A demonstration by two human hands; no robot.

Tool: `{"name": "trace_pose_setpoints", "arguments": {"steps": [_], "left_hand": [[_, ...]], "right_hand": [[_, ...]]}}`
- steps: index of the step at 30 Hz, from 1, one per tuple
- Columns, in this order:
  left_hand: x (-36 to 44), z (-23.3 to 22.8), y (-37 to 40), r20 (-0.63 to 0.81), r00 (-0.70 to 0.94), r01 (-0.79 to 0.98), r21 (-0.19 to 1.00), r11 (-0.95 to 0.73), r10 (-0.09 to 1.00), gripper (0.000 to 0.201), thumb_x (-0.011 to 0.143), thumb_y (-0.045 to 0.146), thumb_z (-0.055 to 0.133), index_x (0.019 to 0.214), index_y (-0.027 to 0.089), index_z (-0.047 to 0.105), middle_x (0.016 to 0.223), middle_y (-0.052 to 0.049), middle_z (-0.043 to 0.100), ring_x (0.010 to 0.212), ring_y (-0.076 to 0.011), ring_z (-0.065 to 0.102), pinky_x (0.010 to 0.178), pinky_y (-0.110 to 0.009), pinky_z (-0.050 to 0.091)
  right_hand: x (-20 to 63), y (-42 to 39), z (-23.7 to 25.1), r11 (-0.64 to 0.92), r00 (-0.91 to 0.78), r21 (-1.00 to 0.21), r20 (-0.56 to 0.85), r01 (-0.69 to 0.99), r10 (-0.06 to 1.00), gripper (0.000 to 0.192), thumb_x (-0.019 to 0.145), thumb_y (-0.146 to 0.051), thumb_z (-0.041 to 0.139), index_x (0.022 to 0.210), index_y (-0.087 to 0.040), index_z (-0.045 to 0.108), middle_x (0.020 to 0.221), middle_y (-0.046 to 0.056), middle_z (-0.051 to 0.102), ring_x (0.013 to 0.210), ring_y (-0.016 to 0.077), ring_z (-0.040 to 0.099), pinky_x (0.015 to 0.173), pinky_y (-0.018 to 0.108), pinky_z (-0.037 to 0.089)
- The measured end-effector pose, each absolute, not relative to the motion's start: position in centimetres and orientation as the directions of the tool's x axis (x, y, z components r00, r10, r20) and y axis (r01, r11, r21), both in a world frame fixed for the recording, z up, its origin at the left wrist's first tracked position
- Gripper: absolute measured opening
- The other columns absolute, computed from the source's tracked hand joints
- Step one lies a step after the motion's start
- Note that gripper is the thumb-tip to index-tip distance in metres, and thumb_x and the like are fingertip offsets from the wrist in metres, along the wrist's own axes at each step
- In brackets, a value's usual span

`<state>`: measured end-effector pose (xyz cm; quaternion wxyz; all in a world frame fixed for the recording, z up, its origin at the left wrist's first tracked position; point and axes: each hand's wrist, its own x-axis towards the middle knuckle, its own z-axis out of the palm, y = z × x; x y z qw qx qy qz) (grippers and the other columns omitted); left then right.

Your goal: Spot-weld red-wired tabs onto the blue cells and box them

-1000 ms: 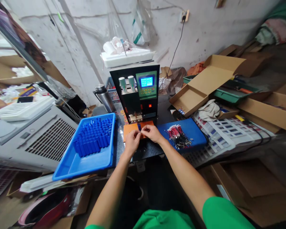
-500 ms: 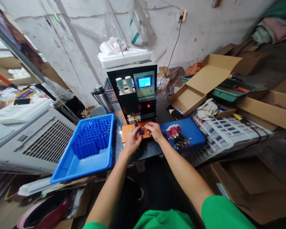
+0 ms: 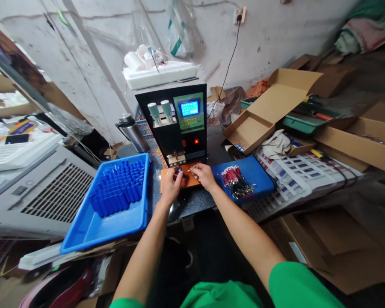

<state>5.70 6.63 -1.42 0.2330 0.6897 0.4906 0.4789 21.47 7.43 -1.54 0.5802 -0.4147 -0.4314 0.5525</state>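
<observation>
A small blue cylindrical cell (image 3: pixel 179 170) is gripped in the closed fingers of the left hand (image 3: pixel 170 185) and held over the orange work plate (image 3: pixel 188 181), directly beneath the electrode head of the black spot-welding machine (image 3: pixel 176 124). The right hand (image 3: pixel 204 176) is held just beside it, its thumb and forefinger pinched together on something thin and pale at the tips, apparently a small lead or tab (image 3: pixel 190 169); it is too small for more to be told. Both hands rest on or just above the orange plate, nearly touching each other.

To the left of the machine, a blue plastic tray (image 3: pixel 96 226) is seen tilted toward the camera, with many blue cylindrical cells (image 3: pixel 117 188) stacked in its upper half. To the right, a bundle of red-and-black wire leads (image 3: pixel 235 179) is laid on a blue pad (image 3: pixel 259 177). A steel flask (image 3: pixel 131 130) is stood behind the tray, near the machine's left side. A white foam tray (image 3: pixel 162 75) is placed on top of the machine. An open cardboard box (image 3: pixel 269 109) is set further right, with a crumpled cloth (image 3: pixel 276 145) just in front of it.
</observation>
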Motion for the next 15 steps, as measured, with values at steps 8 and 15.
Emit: {"name": "trace_pose_setpoints", "arguments": {"steps": [8,15], "left_hand": [[5.8,-2.7,6.6,0.34,0.079,0.395,0.852,-0.343,0.937,0.029,0.091,0.04,0.055,0.11,0.018,0.062,0.097,-0.005,0.07,0.09,-0.0198,0.066,0.086,-0.033,0.052],[5.4,-3.3,6.7,0.364,0.073,0.449,0.819,-0.356,0.929,0.034,0.092,0.034,0.054,0.121,0.017,0.061,0.1,-0.006,0.071,0.092,-0.0207,0.067,0.087,-0.033,0.052]], "right_hand": [[20.8,7.9,-1.2,0.037,0.051,-0.972,0.026,-0.233,0.998,0.022,0.066,-0.039,0.067,0.062,-0.019,0.057,0.05,-0.004,0.05,0.045,0.008,0.041,0.043,0.021,0.028],[19.3,8.4,-0.6,0.056,0.047,-0.98,0.048,-0.191,0.998,0.021,0.069,-0.04,0.064,0.065,-0.02,0.057,0.048,-0.004,0.049,0.045,0.0102,0.045,0.043,0.021,0.031]]}}
